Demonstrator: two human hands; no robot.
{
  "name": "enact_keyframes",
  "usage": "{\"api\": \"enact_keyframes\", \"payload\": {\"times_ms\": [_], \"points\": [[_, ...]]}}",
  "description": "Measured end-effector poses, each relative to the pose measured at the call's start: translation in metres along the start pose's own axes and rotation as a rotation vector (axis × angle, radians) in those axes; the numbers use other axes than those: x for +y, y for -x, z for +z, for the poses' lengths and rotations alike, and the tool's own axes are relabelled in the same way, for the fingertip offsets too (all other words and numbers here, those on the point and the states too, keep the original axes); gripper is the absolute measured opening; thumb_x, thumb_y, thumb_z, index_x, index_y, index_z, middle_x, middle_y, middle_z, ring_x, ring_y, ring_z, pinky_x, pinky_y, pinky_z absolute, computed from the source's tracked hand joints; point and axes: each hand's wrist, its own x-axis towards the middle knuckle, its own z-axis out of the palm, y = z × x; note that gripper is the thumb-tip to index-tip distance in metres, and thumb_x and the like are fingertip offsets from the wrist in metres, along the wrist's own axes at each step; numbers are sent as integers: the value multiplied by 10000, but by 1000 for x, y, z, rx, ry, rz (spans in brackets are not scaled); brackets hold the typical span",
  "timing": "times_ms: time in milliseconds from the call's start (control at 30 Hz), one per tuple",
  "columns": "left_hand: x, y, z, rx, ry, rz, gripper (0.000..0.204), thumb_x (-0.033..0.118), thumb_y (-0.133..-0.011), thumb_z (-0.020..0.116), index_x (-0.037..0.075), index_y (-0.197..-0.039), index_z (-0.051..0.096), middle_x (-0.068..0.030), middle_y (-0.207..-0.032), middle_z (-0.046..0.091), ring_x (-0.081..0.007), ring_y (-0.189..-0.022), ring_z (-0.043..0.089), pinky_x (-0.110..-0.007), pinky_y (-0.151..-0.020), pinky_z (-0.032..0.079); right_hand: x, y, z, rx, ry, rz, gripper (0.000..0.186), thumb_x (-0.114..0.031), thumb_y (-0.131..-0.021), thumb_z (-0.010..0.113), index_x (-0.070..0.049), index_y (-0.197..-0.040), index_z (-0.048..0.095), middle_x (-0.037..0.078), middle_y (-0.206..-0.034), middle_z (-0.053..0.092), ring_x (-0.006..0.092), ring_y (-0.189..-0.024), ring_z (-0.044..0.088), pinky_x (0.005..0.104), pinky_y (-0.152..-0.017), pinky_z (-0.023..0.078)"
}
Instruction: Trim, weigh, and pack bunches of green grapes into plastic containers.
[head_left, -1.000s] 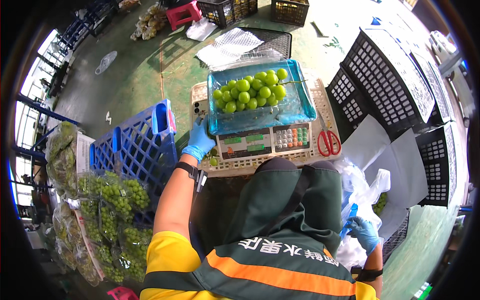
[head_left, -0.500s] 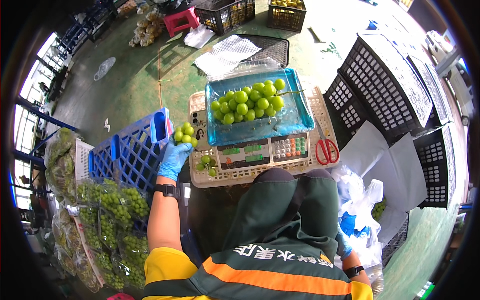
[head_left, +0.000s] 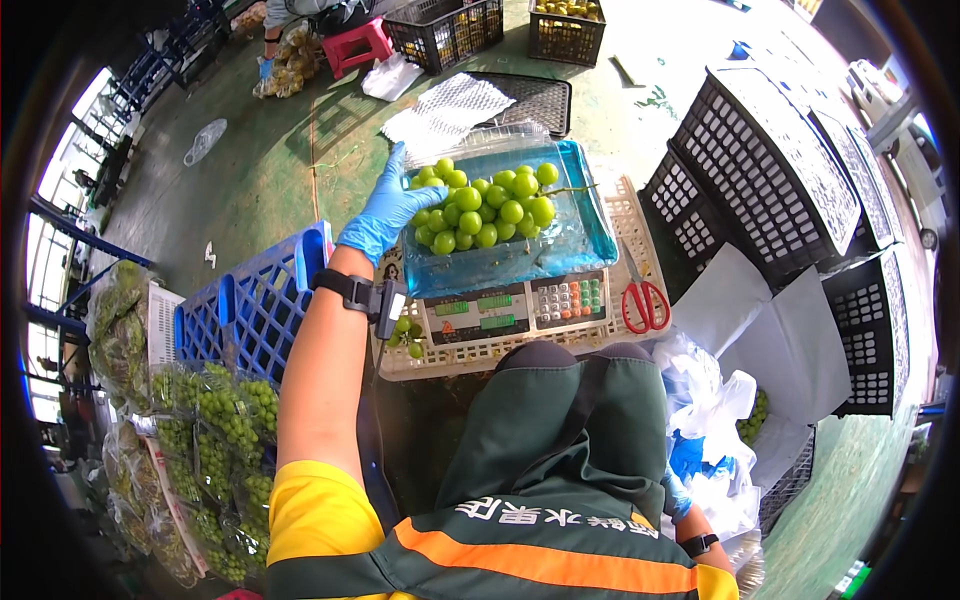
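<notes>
In a blue-gloved state, my left hand point(head_left: 385, 212) is over the left edge of the tray, fingers stretched apart, its thumb by the grapes. Green grapes point(head_left: 487, 210) lie heaped in the clear blue tray point(head_left: 575, 225), with a stem poking out to the right. Beneath the tray is a digital scale point(head_left: 515, 308) with a keypad, set on a cream plastic crate point(head_left: 640, 225). My right hand point(head_left: 678, 494), also gloved, hangs low beside my thigh, next to white plastic bags point(head_left: 710, 400); its fingers are mostly hidden. A small sprig of grapes point(head_left: 413, 338) lies on the crate near my left forearm.
Red-handled scissors point(head_left: 645, 305) lie right of the scale. A blue crate point(head_left: 265, 305) and bagged grapes point(head_left: 215, 430) are at left. Black crates point(head_left: 760, 165) stand at right, beside grey paper point(head_left: 775, 340). Behind are a pink stool point(head_left: 355, 45) and another person's hand point(head_left: 266, 68).
My left hand has moved up and right from beside the blue crate to the tray and let go of its small grape cluster, which now sits at the heap's upper left.
</notes>
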Motion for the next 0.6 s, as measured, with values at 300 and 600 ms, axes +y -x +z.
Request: {"api": "enact_keyframes", "payload": {"times_ms": [300,600], "points": [[-7,43,-72,178,5,-256,477,243,-832,610,120,-1263,448,-51,-1180,542,-173,-1101,484,-347,-870,382,-117,119,124,85,1195,-163,359,-231,-910,521,-12,-1195,522,59,-1075,598,146,-968,536,269,-869,420],[-39,32,-77,159,286,-340,286,246,-871,550,148,-1139,566,-34,-1108,589,-158,-1060,523,-328,-866,376,-228,152,205,250,1329,-1065,250,-39,-829,564,-28,-1078,587,66,-869,616,134,-775,559,255,-692,455]]}}
